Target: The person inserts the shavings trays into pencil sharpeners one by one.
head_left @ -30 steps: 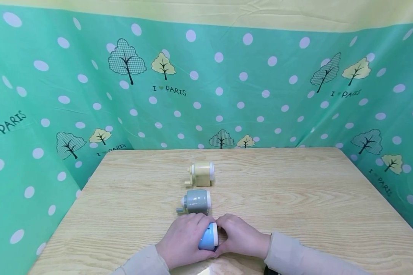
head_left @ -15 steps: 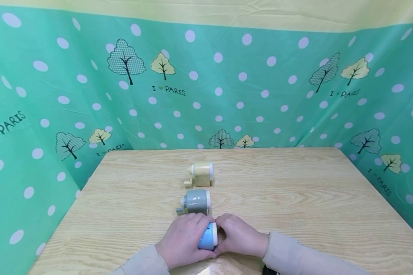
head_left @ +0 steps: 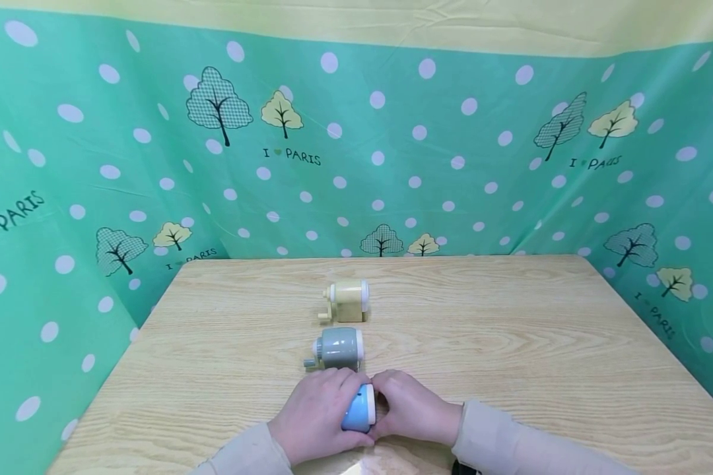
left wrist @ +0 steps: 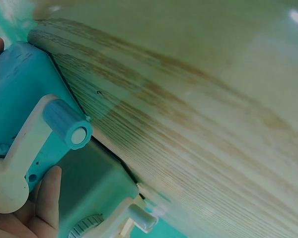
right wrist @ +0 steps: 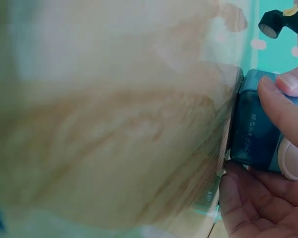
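Note:
A blue hand-crank pencil sharpener (head_left: 358, 410) with a white front ring stands on the table near its front edge. My left hand (head_left: 317, 415) grips its body from the left and over the top. In the left wrist view its pale crank arm (left wrist: 27, 139) ends in a blue knob (left wrist: 67, 124). At the white-ringed end, my right hand (head_left: 412, 409) holds the sharpener between thumb and fingers. The right wrist view shows its dark blue lower part (right wrist: 256, 126) between them, with small printing. What lies under my right palm is hidden.
Just beyond my hands stands a grey-blue crank sharpener (head_left: 340, 348), close to the left fingers. Farther back is a cream one (head_left: 349, 301). All sit on a wood-grain table (head_left: 511, 330), with a green dotted curtain (head_left: 392, 132) around it.

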{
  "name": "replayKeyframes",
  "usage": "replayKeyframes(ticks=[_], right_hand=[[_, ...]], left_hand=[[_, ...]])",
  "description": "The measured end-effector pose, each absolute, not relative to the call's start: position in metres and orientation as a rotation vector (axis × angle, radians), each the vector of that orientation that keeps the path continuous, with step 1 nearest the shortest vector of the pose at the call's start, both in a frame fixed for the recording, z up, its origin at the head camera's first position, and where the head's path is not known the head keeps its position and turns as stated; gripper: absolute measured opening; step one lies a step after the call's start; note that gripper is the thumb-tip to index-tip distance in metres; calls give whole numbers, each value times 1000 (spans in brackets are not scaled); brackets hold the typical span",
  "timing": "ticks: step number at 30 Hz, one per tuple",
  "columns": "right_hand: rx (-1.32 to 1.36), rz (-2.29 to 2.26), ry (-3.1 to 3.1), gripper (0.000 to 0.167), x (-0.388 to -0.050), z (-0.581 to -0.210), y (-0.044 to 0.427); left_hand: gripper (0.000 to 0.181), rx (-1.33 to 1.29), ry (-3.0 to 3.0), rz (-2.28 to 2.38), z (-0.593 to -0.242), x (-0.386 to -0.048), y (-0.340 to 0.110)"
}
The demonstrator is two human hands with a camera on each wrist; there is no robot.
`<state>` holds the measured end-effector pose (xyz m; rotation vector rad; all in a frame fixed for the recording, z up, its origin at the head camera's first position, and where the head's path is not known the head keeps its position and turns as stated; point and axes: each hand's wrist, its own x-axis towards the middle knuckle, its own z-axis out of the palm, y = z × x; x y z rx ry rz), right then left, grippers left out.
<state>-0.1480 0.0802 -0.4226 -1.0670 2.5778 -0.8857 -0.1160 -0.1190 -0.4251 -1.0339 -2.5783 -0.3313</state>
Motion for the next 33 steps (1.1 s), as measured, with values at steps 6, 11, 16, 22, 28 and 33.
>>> replayKeyframes(ticks=[6, 11, 16, 22, 28, 33], right_hand=[[-1066, -890, 2586, 47, -148, -423, 80], [-1052, -914, 2573, 46, -147, -423, 79], [-1035, -930, 2564, 47, -146, -423, 79], [-1028, -902, 2574, 47, -145, -422, 79], [-1031, -880, 2584, 49, -145, -422, 79], [-1019, -868, 2588, 52, -145, -421, 80]], left_hand=[[71, -1035, -2577, -327, -425, -116, -119], [71, -1033, -2571, -328, -424, -116, -119], [69, -1029, -2570, -333, -424, -115, -118], [70, -1025, -2564, -347, -426, -115, -118], [70, -1024, -2577, -358, -424, -113, -118], [73, -1025, -2595, -339, -422, -113, -119]])
